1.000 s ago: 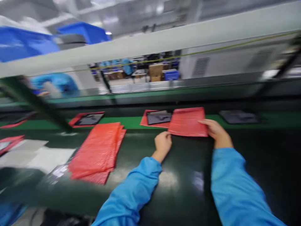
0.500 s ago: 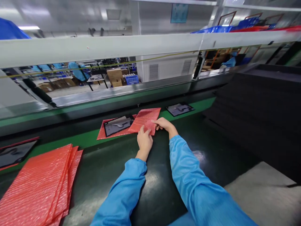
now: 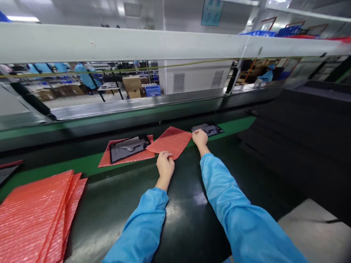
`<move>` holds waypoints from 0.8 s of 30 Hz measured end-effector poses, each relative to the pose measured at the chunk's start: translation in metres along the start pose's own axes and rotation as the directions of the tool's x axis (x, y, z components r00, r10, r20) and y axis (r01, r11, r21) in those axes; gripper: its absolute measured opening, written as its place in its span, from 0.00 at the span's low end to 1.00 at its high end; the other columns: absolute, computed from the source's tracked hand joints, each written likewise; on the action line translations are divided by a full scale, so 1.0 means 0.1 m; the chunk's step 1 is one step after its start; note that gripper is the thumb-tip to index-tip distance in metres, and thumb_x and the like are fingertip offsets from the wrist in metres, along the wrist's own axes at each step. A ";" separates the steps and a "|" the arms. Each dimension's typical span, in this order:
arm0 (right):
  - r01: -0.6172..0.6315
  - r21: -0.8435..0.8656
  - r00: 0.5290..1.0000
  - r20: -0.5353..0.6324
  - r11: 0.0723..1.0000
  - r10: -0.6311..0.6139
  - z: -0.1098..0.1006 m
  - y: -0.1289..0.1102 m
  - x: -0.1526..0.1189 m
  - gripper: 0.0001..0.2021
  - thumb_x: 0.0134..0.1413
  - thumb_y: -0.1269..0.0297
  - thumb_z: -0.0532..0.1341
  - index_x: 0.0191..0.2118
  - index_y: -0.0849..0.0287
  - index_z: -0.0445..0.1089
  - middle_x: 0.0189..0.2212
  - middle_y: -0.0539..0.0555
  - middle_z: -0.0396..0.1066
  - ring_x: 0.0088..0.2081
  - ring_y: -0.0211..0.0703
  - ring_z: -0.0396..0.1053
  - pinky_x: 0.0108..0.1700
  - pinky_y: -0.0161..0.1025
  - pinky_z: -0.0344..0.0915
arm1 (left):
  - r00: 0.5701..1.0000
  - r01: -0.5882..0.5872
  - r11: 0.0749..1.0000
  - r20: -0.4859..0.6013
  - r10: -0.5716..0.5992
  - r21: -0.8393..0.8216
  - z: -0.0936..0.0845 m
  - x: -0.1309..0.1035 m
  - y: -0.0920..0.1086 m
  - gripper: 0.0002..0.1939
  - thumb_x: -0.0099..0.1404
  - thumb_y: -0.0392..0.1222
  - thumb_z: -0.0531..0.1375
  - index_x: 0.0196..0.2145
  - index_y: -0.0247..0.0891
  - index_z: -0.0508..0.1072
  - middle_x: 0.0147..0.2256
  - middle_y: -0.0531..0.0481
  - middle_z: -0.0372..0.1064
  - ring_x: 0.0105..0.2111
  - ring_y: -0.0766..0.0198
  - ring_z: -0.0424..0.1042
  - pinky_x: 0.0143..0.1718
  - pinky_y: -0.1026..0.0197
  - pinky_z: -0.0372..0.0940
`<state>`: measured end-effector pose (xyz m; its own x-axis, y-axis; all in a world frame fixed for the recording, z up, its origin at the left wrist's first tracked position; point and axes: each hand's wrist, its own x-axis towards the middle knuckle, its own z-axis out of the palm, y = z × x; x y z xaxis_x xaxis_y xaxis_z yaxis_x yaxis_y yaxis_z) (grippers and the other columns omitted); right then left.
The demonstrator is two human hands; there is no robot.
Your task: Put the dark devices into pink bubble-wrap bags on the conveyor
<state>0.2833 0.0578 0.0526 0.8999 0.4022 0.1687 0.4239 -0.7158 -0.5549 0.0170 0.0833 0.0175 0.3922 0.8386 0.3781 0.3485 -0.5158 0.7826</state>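
Note:
A red bubble-wrap sheet (image 3: 170,140) is spread between my hands, turned at an angle. My left hand (image 3: 165,166) pinches its near edge, fingers closed. At the right corner, my right hand (image 3: 200,139) is closed on the same sheet. Just behind that hand lies a flat dark panel (image 3: 211,128) with a grey face, on the green strip. To the left, a similar panel (image 3: 128,149) rests tilted on another red bubble-wrap sheet (image 3: 103,161). The held sheet's left corner reaches close to this panel.
Several red bubble-wrap sheets (image 3: 35,215) are stacked at the left on the dark green work surface (image 3: 115,204). Part of another panel (image 3: 8,173) shows at the left edge. Large black sheeting (image 3: 301,146) stands at the right. A white beam (image 3: 123,43) crosses above the bench.
My right hand has moved right and slightly up, pulling the folded near corner of the bubble wrap out flat. My left hand stays at the near edge. The view has shifted slightly.

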 end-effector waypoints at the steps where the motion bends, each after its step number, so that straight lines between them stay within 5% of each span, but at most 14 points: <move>1: -0.004 -0.004 1.000 0.007 1.000 0.004 0.01 -0.04 0.07 0.13 0.69 0.61 0.62 0.51 0.54 0.82 0.51 0.60 0.81 0.57 0.55 0.77 0.62 0.45 0.69 | 1.000 0.010 1.000 -0.009 -0.010 -0.021 0.00 0.01 0.01 0.16 0.61 0.24 0.56 0.33 0.38 0.82 0.46 0.42 0.78 0.50 0.50 0.78 0.57 0.50 0.72; 10: -0.017 -0.201 0.987 0.151 0.979 0.048 0.25 -0.55 0.66 0.26 0.60 0.50 0.72 0.53 0.68 0.81 0.51 0.74 0.79 0.56 0.65 0.78 0.57 0.50 0.75 | 0.992 0.039 0.987 -0.116 -0.057 -0.154 0.03 0.05 0.00 0.14 0.56 0.22 0.55 0.25 0.39 0.73 0.42 0.45 0.73 0.48 0.54 0.76 0.53 0.54 0.72; 16: -0.053 -0.287 0.977 0.183 0.956 0.109 0.32 -0.63 0.86 0.35 0.49 0.39 0.78 0.50 0.68 0.81 0.48 0.75 0.80 0.54 0.65 0.80 0.55 0.50 0.78 | 0.990 0.043 0.988 -0.127 -0.063 -0.151 0.05 0.09 -0.05 0.15 0.56 0.22 0.54 0.25 0.40 0.73 0.42 0.45 0.73 0.49 0.55 0.76 0.53 0.55 0.72; 24: -0.073 -0.172 0.971 0.213 0.982 0.109 0.31 -0.65 0.82 0.21 0.57 0.59 0.75 0.51 0.70 0.81 0.49 0.76 0.79 0.56 0.63 0.79 0.58 0.50 0.76 | 0.992 0.003 0.989 -0.121 -0.021 -0.145 0.05 0.21 -0.13 0.14 0.58 0.24 0.54 0.25 0.40 0.73 0.42 0.44 0.74 0.48 0.53 0.76 0.55 0.51 0.70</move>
<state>0.3265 0.1548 0.0772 0.8982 0.4338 -0.0707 0.3685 -0.8308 -0.4172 0.0252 0.1069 0.0129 0.2789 0.8642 0.4188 0.2228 -0.4824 0.8471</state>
